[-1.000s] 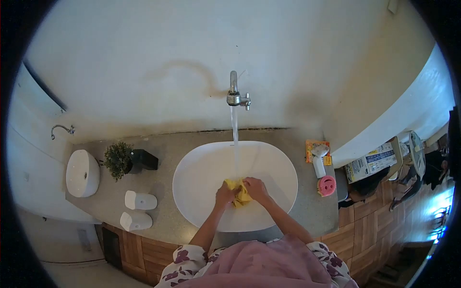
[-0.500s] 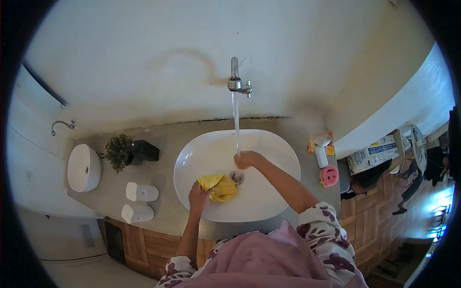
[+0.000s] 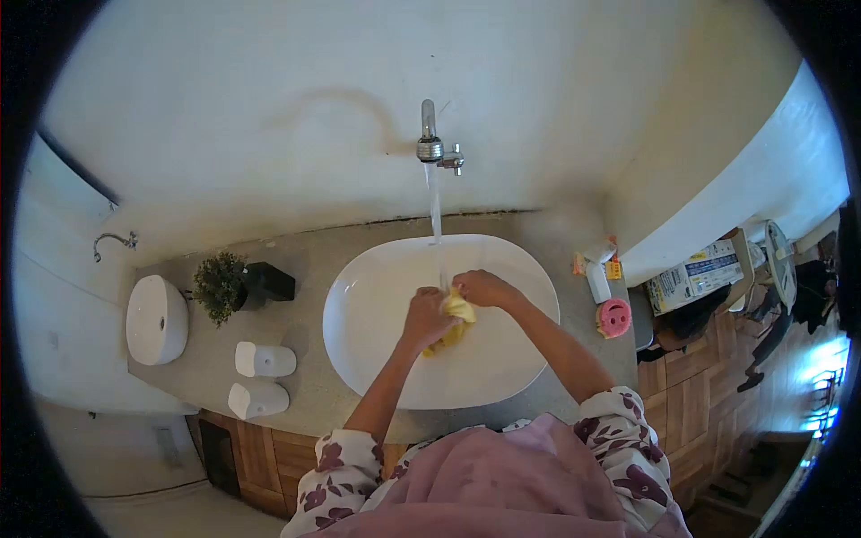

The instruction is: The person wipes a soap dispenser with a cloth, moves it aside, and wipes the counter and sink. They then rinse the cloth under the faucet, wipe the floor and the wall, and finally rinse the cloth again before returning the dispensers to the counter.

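A wet yellow cloth (image 3: 455, 312) is bunched between my two hands over the white oval basin (image 3: 359, 359). My left hand (image 3: 425, 316) grips its left side, fingers closed round it. On the upper right, my right hand (image 3: 484, 289) pinches the cloth's top. Water runs from the wall tap (image 3: 430, 148) down toward the cloth and hands. The cloth's lower end hangs into the basin and hides the drain.
Right of the basin lie a pink smiley sponge (image 3: 613, 318) and a white bottle (image 3: 598, 282). On the left stand two white containers (image 3: 265, 360), a potted plant (image 3: 221, 287) and a second basin (image 3: 158, 319). A person (image 3: 762, 350) is at far right.
My left hand has moved up and right with the cloth, toward the water stream. My right hand, formerly apart from it under the water, now holds the cloth too.
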Demonstrator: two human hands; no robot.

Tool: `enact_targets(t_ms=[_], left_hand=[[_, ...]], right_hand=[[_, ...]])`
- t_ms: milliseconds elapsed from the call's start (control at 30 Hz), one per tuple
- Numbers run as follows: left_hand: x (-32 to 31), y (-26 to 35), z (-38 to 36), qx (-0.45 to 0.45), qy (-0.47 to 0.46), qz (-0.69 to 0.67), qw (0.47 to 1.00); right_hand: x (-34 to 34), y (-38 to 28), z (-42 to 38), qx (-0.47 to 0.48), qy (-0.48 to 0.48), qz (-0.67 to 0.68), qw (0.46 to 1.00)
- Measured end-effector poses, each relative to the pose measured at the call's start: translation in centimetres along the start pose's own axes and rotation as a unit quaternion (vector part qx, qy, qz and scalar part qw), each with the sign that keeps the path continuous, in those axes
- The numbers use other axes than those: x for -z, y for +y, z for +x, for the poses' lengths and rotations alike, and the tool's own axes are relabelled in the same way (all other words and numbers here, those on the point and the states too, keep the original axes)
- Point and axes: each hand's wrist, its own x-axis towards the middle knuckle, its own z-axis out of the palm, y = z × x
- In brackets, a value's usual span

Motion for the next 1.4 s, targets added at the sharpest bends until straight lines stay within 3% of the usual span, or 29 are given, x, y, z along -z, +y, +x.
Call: enact_targets(t_ms=[33,133,167,233,267,333,367,433,500,567,700,767,800,867,900,967,1000,1067,1100,1167,1233,1300,1400], left_hand=[[-0.6,0.8,0.8,0.033,-0.068,-0.043,0.996],[-2.8,2.3,2.7,0.045,-0.120,-0.088,0.988],[-3.9,2.4,2.8,0.044,-0.121,-0.087,0.988],[-5.4,2.9,2.5,-0.008,-0.012,-0.085,0.996],[-5.9,2.9,2.3,0.030,-0.042,-0.112,0.992],[-6.8,2.0,1.6,0.045,-0.037,-0.131,0.990],[-7.2,1.5,0.9,0.060,-0.029,-0.149,0.987],[-6.8,0.8,-0.9,0.082,-0.054,-0.182,0.978],[-6.1,-0.1,-3.0,0.106,-0.078,-0.214,0.968],[-5.3,-1.3,-5.3,0.156,-0.129,-0.231,0.952],[-4.5,-6.2,-8.8,0.090,-0.138,-0.313,0.936],[-2.0,-5.6,-10.1,0.168,-0.053,-0.410,0.895],[-1.0,-5.8,-10.3,0.170,-0.051,-0.409,0.895],[0.9,-6.7,-10.2,0.249,0.063,-0.341,0.904],[1.3,-7.9,-10.4,0.250,0.065,-0.340,0.904],[0.8,-10.9,-10.7,0.282,0.126,-0.355,0.882],[1.0,-10.7,-10.7,0.260,0.163,-0.388,0.869],[1.2,-10.3,-10.7,0.258,0.171,-0.383,0.870],[1.4,-9.7,-10.7,0.254,0.175,-0.379,0.872],[0.2,-10.5,-10.7,0.250,0.163,-0.370,0.880],[-0.5,-10.0,-10.1,0.242,0.150,-0.364,0.887],[-0.8,-8.8,-9.6,0.295,0.111,-0.348,0.883],[-2.4,-9.7,-9.5,0.269,0.069,-0.304,0.912]], right_hand=[[-0.1,0.9,-0.6,-0.001,0.034,-0.011,0.999],[0.0,3.9,-2.7,-0.064,0.028,0.041,0.997],[0.0,4.8,-3.5,-0.064,0.030,0.042,0.997],[-0.4,6.1,-4.9,-0.082,0.023,0.217,0.972],[-0.9,6.4,-5.4,-0.083,0.024,0.218,0.972],[-2.0,6.6,-6.3,-0.015,0.004,0.405,0.914],[-2.8,6.5,-6.6,-0.015,0.002,0.406,0.914],[-4.4,4.7,-6.8,0.002,0.032,0.248,0.968],[-5.8,2.1,-7.0,-0.009,0.045,0.208,0.977],[-6.8,-0.8,-6.9,-0.044,0.019,0.028,0.998],[-10.3,-2.1,-4.6,-0.016,0.034,0.133,0.990],[-12.0,-2.5,-2.3,0.004,0.182,0.142,0.973],[-12.0,-3.5,-1.2,0.006,0.180,0.143,0.973],[-11.0,-5.6,1.4,-0.113,0.234,0.195,0.946],[-11.3,-6.2,2.9,-0.110,0.233,0.196,0.946],[-12.3,-6.8,5.5,-0.067,0.262,0.073,0.960],[-12.6,-7.1,5.7,-0.064,0.260,0.074,0.961],[-13.5,-7.9,5.4,-0.001,0.263,-0.092,0.961],[-14.4,-7.7,5.1,-0.001,0.260,-0.091,0.961],[-16.5,-6.4,4.2,0.094,0.195,-0.168,0.962],[-16.9,-6.3,2.1,0.107,0.159,-0.156,0.969],[-16.7,-6.0,0.1,0.120,0.124,-0.141,0.975],[-15.3,-5.2,-2.8,0.149,0.058,-0.127,0.979]])
